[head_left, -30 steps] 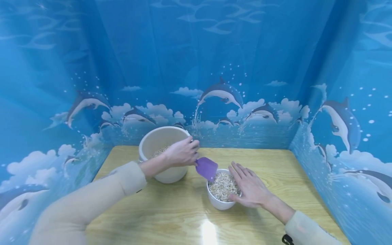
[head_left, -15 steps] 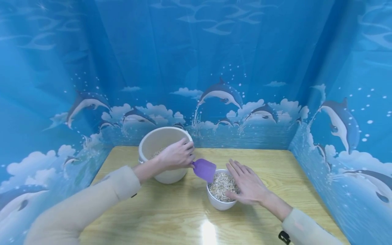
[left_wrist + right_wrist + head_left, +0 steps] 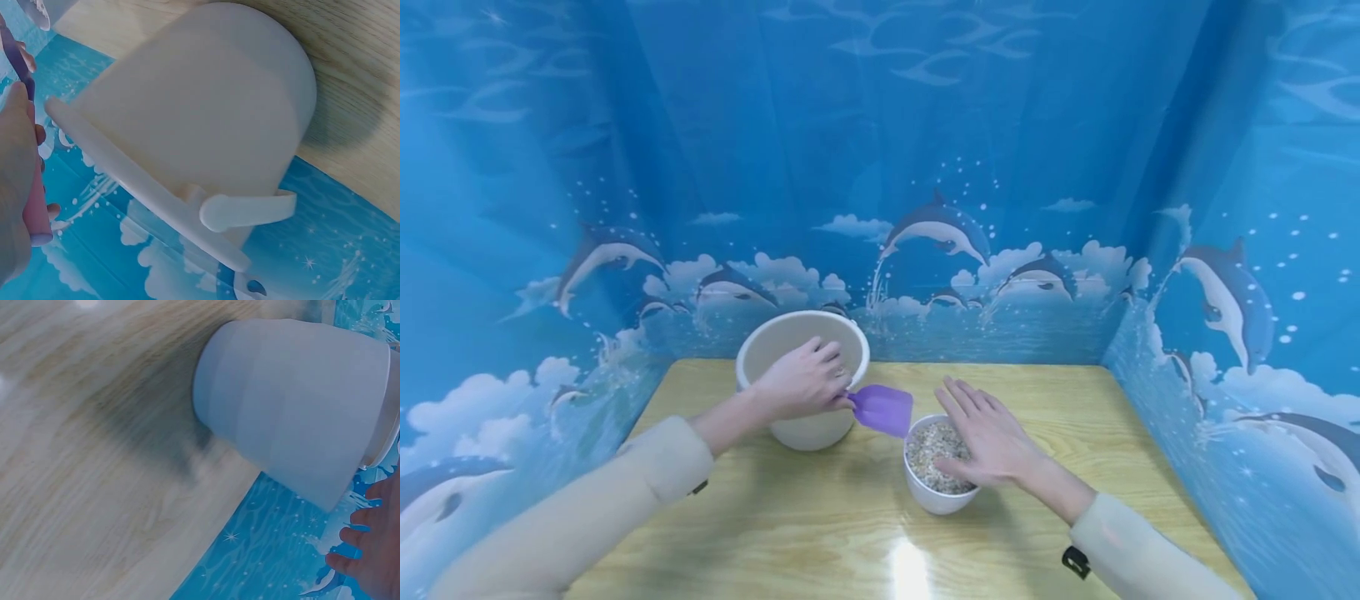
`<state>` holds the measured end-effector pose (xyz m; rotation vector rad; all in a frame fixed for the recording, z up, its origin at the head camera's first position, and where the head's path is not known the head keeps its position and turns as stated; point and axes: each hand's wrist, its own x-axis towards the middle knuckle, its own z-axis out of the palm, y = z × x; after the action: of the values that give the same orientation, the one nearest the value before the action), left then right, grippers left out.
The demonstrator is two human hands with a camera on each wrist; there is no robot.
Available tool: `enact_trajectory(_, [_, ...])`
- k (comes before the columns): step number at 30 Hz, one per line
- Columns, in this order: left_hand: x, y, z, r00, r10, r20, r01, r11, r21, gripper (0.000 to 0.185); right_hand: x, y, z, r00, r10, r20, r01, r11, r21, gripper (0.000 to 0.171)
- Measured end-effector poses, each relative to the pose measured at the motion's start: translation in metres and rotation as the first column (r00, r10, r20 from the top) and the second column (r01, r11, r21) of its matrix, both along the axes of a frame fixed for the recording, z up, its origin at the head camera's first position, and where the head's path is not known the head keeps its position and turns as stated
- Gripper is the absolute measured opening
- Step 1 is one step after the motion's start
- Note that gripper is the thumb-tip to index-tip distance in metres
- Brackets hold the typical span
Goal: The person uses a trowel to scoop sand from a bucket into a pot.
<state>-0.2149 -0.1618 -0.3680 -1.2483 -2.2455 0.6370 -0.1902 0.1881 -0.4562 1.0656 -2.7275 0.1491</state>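
Note:
My left hand (image 3: 805,379) grips a small purple scoop (image 3: 883,409) by its handle, over the right side of a large white bucket (image 3: 751,354). The blade points right, towards a white pot (image 3: 936,502) full of pale gravel (image 3: 931,454), and looks bare. In the left wrist view the fingers curl round the scoop's pink-looking handle (image 3: 37,206). My right hand (image 3: 992,442) is spread with straight fingers at the pot's right rim, the thumb over the gravel. Whether it touches the rim, I cannot tell. My left hand and forearm hide much of the bucket's inside.
Both containers stand on a wood-grain table (image 3: 820,533). Blue curtains (image 3: 1000,167) printed with dolphins enclose its back and sides. The bucket has a white carrying handle (image 3: 250,210), seen in the left wrist view.
My left hand has moved left with the scoop, and the blade has drawn away from over the pot's rim. The right hand has shifted slightly left over the gravel.

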Motion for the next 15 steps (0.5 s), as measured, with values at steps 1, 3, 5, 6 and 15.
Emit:
enact_trajectory(1, [0.000,-0.002,0.000,1.000,0.000,0.002,0.000,1.000,0.008,0.046,-0.001,-0.002,0.001,1.000,0.000,0.000,0.000,1.000,0.005,0.105])
enact_trajectory(3, [0.000,-0.006,0.000,1.000,0.002,0.012,-0.002,1.000,0.026,0.046,-0.003,-0.006,0.003,1.000,0.002,-0.001,-0.002,1.000,0.015,0.106])
enact_trajectory(5, [-0.001,-0.010,0.001,1.000,0.001,0.025,-0.002,0.999,0.047,0.045,-0.005,-0.010,0.006,1.000,0.003,0.004,-0.003,1.000,0.019,0.106])
enact_trajectory(6, [-0.001,-0.012,0.001,1.000,0.000,0.031,-0.002,0.998,0.059,0.045,-0.007,-0.012,0.007,1.000,0.003,0.004,-0.003,1.000,0.023,0.106])
enact_trajectory(15, [-0.008,-0.031,0.002,0.999,-0.026,0.046,0.020,0.989,0.144,0.040,-0.019,-0.033,0.021,1.000,-0.011,-0.005,0.011,0.999,0.033,0.107])
